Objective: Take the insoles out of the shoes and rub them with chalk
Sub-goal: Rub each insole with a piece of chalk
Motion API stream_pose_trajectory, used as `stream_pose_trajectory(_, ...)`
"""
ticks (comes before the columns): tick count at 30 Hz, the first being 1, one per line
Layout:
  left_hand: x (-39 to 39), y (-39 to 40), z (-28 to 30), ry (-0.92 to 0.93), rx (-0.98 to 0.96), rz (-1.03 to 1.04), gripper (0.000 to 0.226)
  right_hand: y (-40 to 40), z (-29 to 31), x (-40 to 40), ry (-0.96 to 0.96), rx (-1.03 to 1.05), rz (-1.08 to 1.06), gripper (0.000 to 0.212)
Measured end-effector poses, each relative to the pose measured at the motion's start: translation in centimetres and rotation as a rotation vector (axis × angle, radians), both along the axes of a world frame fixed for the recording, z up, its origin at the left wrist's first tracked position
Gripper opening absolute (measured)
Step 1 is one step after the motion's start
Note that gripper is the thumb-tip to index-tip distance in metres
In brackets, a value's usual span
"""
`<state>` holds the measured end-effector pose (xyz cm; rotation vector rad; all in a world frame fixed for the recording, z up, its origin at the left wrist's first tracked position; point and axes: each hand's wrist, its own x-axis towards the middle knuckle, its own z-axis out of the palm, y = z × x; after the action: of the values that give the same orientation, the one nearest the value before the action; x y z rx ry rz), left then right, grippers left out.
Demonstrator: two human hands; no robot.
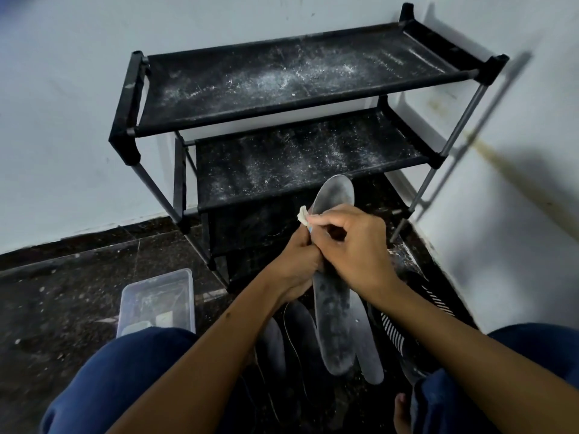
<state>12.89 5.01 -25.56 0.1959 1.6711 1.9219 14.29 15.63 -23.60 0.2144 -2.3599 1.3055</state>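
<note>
A long grey insole (pixel 333 314), dusted with white, stands nearly upright in front of me. My left hand (pixel 299 264) grips its left edge around the middle. My right hand (pixel 354 245) pinches a small piece of white chalk (pixel 303 215) at the insole's upper left edge. A second grey insole (pixel 368 352) lies on the floor just behind and right of the held one. Two dark shoes (pixel 291 336) sit on the floor below my forearms. A black shoe with white stripes (pixel 407 314) lies to the right.
A black two-tier shoe rack (pixel 282 89), covered in white dust, stands against the white wall ahead. A clear plastic box (pixel 156 302) sits on the dark floor at my left knee. My knees in blue trousers frame the bottom of the view.
</note>
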Motion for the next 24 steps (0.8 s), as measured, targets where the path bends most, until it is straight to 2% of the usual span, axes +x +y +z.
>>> stream_pose_trajectory(1, 0.0, 0.0, 0.1, 0.000, -0.006, 0.009, 0.058, 0.0, 0.0, 0.0, -0.007, 0.005, 0.012, 0.017)
stream_pose_trajectory(3, 0.2, 0.1, 0.3, -0.013, 0.016, 0.005, 0.076, 0.6, 0.3, -0.5, 0.013, 0.020, -0.011, 0.017)
stream_pose_trajectory(6, 0.5, 0.4, 0.5, -0.029, 0.065, -0.061, 0.091, 2.0, 0.9, -1.8, 0.053, 0.013, -0.154, 0.016)
stream_pose_trajectory(9, 0.4, 0.4, 0.6, -0.040, 0.066, -0.046, 0.096, 2.0, 0.6, -1.8, 0.058, 0.036, -0.203, 0.017)
stream_pose_trajectory(13, -0.1, -0.2, 0.9, -0.092, 0.157, 0.015, 0.092, 1.2, 0.2, -0.9, 0.084, 0.113, -0.037, 0.016)
stream_pose_trajectory(16, 0.1, -0.3, 1.2, -0.125, 0.198, -0.034, 0.086, 3.1, 0.7, -1.9, 0.063, 0.124, -0.137, 0.018)
stream_pose_trajectory(21, 0.2, -0.7, 1.1, -0.188, 0.178, -0.042, 0.086, 5.2, -0.2, -2.8, -0.108, 0.177, -0.292, 0.016)
stream_pose_trajectory(24, -0.2, -1.2, 0.8, -0.221, 0.145, 0.070, 0.080, 5.9, -0.8, -3.1, -0.323, 0.056, -0.303, 0.018)
